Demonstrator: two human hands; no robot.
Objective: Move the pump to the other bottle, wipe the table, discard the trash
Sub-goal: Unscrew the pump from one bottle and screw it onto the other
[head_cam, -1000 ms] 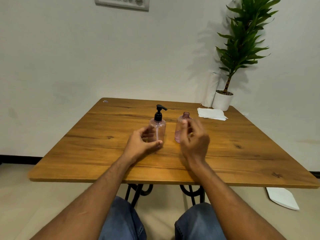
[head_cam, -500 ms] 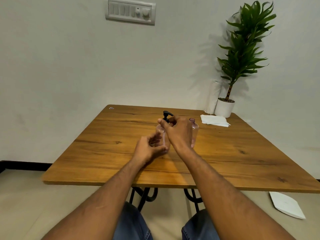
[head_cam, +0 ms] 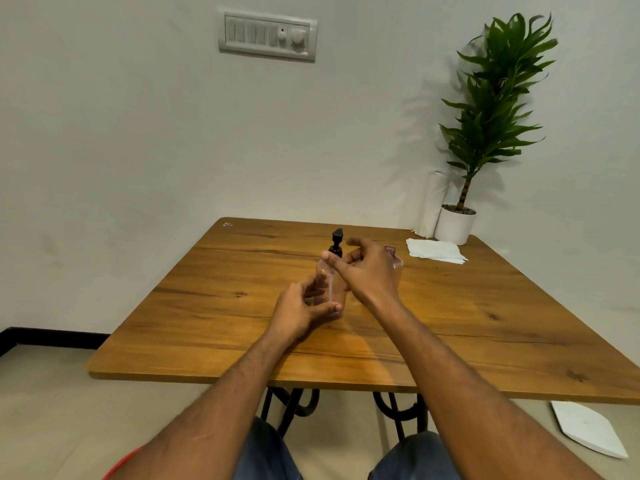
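A clear pink bottle [head_cam: 329,289] stands mid-table with a black pump [head_cam: 336,242] on its neck. My left hand [head_cam: 301,310] wraps around its lower body, thumb in front. My right hand [head_cam: 363,271] reaches across at the pump's collar, thumb and fingers around the neck; how firmly they grip is hard to tell. Behind my right hand a second pink bottle [head_cam: 393,256] with an uncapped neck stands mostly hidden. Folded white tissues [head_cam: 434,251] lie at the table's far right.
The wooden table [head_cam: 485,323] fills the middle. A potted plant [head_cam: 457,223] and a white paper roll [head_cam: 431,206] stand at its far right corner. A small clear scrap [head_cam: 228,224] lies at the far left corner. A white lid-like object [head_cam: 588,427] lies on the floor at right.
My right hand left the uncapped bottle, crossed to the left and settled around the pump's collar. My left hand stayed around the pump bottle. The camera tilted upward.
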